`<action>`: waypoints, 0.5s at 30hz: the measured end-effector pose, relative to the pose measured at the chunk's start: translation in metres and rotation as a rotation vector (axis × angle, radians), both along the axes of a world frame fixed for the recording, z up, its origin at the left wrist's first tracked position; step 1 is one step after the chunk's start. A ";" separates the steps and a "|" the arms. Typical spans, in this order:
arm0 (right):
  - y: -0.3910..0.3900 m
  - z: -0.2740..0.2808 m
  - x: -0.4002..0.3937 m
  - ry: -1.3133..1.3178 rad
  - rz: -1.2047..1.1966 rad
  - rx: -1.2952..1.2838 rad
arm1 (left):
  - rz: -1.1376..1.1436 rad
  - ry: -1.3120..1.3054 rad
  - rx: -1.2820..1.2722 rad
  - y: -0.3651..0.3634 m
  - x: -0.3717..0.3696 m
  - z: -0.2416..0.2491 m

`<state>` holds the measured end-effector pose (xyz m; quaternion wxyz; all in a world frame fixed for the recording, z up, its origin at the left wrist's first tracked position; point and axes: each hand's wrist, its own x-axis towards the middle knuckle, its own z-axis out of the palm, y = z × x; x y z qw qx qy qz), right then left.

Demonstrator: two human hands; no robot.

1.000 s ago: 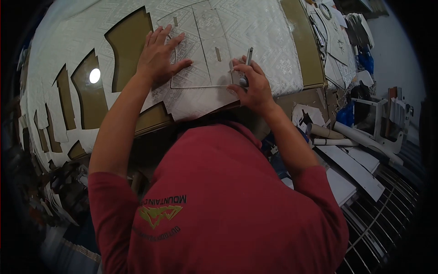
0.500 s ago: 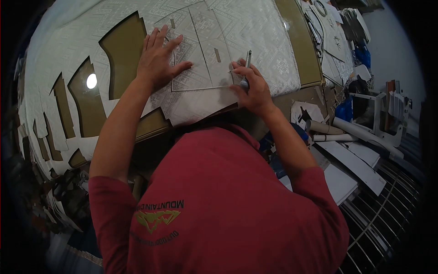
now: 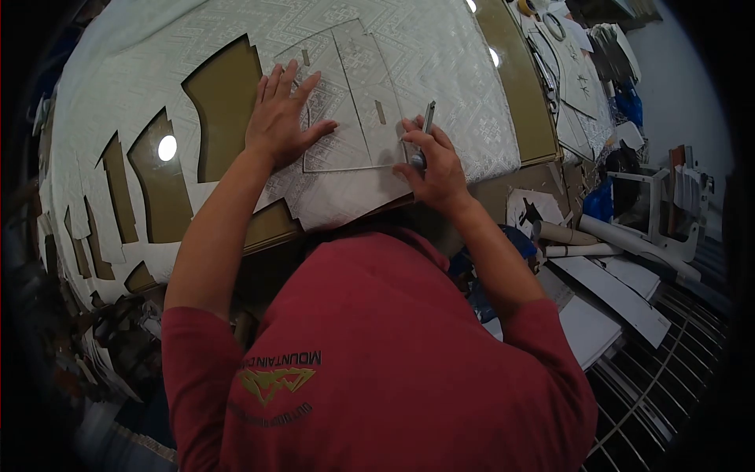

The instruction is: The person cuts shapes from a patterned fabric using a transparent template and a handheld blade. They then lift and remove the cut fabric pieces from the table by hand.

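1. The clear sheet [image 3: 342, 98] lies on the patterned cloth [image 3: 452, 82], under the left fingers and reaching across to the right ones.
2. The left hand [image 3: 277, 130] rests flat at the sheet's left side, fingers spread apart. That seems a sound way to steady it; even pressure, with the fingertips clear of the sheet's edges, would suit best.
3. The fingers of the right hand [image 3: 436, 167] are bent around a slim knife [image 3: 429, 118], with the thumb apart, near the sheet's lower right corner. A firm grip and an upright blade against the edge would probably give the cleanest line, and the cloth should lie smooth there.
4. Left of the left fingers, gaps in the cloth bare the olive table [image 3: 222, 110]; pressing on cloth beside them might make it shift.
5. The right fingers cover the knife's lower part, so whether its tip meets the cloth cannot be told. The left hand hides part of the sheet's left edge.
6. Well right of the right fingers, the papers [image 3: 590, 334] blur into shadow.
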<state>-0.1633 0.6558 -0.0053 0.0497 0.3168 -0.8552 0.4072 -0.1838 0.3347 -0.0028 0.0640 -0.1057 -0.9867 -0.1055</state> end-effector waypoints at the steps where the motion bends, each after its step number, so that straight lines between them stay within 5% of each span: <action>1: 0.000 -0.001 -0.001 0.006 -0.001 0.002 | 0.001 0.001 -0.002 0.000 -0.001 0.000; 15: 0.001 0.001 -0.005 -0.030 0.008 0.030 | 0.002 -0.014 -0.054 0.000 -0.002 -0.001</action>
